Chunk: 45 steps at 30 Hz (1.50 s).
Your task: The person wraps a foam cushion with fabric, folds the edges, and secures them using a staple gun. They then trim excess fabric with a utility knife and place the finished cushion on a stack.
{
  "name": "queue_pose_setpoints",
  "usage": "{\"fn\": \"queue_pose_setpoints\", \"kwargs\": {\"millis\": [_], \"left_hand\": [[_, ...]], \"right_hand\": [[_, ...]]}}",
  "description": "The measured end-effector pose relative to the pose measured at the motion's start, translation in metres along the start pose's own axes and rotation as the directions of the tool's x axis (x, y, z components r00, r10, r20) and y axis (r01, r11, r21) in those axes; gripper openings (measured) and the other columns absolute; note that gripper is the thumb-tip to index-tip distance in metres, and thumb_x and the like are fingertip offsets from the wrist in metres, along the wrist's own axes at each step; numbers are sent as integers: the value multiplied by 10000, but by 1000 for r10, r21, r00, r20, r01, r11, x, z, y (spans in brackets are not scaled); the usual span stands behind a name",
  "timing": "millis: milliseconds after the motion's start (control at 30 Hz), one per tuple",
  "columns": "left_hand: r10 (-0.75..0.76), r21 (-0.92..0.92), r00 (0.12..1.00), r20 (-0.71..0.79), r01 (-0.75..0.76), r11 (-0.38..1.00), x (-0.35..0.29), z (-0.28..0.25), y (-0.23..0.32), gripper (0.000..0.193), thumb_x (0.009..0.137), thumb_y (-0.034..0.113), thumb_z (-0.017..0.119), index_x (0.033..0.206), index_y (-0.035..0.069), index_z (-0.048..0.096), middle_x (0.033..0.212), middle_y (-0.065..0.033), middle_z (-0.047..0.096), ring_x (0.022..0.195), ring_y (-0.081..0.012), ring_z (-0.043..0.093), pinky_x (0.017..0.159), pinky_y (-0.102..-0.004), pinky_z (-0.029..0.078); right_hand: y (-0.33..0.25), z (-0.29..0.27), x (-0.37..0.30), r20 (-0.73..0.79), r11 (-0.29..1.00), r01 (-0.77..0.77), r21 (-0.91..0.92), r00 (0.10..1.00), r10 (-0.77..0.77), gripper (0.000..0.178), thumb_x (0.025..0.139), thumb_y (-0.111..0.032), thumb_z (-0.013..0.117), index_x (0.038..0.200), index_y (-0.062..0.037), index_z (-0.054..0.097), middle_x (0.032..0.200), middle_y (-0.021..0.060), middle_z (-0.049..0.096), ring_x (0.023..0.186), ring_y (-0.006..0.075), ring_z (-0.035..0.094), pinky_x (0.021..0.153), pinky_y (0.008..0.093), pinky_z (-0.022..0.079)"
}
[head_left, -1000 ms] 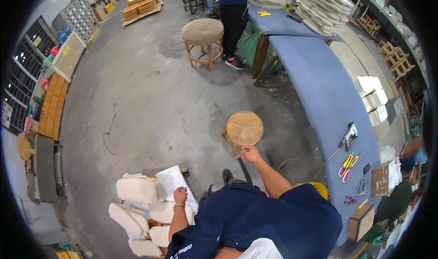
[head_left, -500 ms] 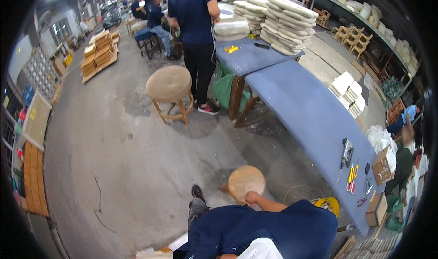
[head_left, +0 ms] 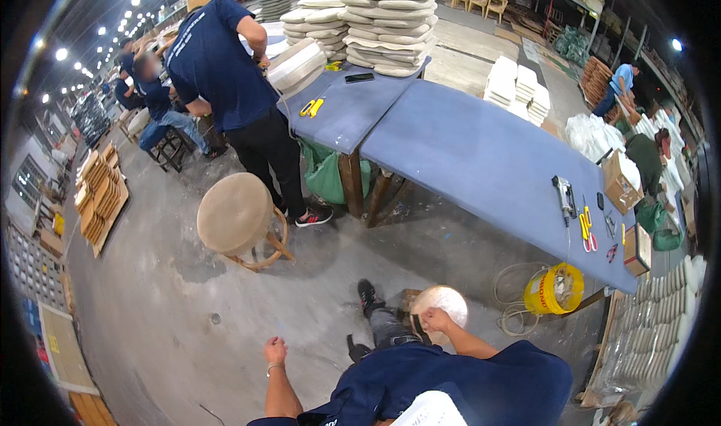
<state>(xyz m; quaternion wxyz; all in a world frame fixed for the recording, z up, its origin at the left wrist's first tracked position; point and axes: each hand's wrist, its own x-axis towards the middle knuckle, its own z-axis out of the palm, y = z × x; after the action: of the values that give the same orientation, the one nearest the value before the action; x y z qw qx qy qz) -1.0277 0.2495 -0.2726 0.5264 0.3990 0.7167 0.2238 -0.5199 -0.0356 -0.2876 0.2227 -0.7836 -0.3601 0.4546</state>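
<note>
Apparently bare and hard, the round wooden stool (head_left: 451, 300) stands on the floor at five o'clock, its pale disc-shaped top partly covered by the right hand (head_left: 434, 321). Those fingers are curled at the near rim, perhaps to steady or shift it; whether they truly grip, I cannot tell. At seven o'clock the left hand (head_left: 276, 349) hangs free, loosely relaxed, probably just balancing the body.

Toward three o'clock, a metal staple gun (head_left: 563, 198) and yellow-and-red scissors (head_left: 587, 227) lie near the edge of the blue, smooth-looking worktop (head_left: 481, 156), presumably for easy reach. The rigid plastic yellow bucket (head_left: 535, 300) sits at four o'clock. At nine, a padded stool (head_left: 235, 214) shows soft beige fabric; at twelve, plump pale cushions (head_left: 389, 32) are stacked flat, likely to save room.
</note>
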Motion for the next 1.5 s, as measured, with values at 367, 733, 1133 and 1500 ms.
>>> {"fn": "queue_pose_setpoints", "kwargs": {"millis": [367,733,1133,1500], "left_hand": [[66,483,871,486,-331,810,79,247,129,268,884,263,697,1031,48,757,827,-141,760,776,-295,748,714,-406,590],[699,120,278,659,-956,268,87,479,489,221,919,256,633,986,52,688,913,-195,724,878,-414,701,802,-505,557],[930,173,-310,197,-923,-344,128,667,935,336,934,254,675,1238,111,682,1196,-153,710,1073,-371,679,931,-468,555],[891,606,-288,351,-656,-450,123,758,1174,803,889,104,649,1613,244,331,1643,-80,392,1533,-287,329,1229,-519,311]], "right_hand": [[82,-10,148,-108,996,-9,86,994,18,375,922,-388,614,786,-57,725,695,145,682,667,249,687,638,434,538],[-101,-266,174,-551,590,271,761,751,365,248,1049,-200,610,1203,-9,650,1008,118,746,749,179,726,633,298,585],[-49,-378,241,-822,919,-100,382,418,388,392,906,-216,728,1224,0,654,1076,181,740,924,283,722,805,379,576],[-108,-389,335,-836,880,-379,285,351,422,671,854,-284,701,1467,-76,525,1614,261,368,1500,460,318,1221,585,248]]}}
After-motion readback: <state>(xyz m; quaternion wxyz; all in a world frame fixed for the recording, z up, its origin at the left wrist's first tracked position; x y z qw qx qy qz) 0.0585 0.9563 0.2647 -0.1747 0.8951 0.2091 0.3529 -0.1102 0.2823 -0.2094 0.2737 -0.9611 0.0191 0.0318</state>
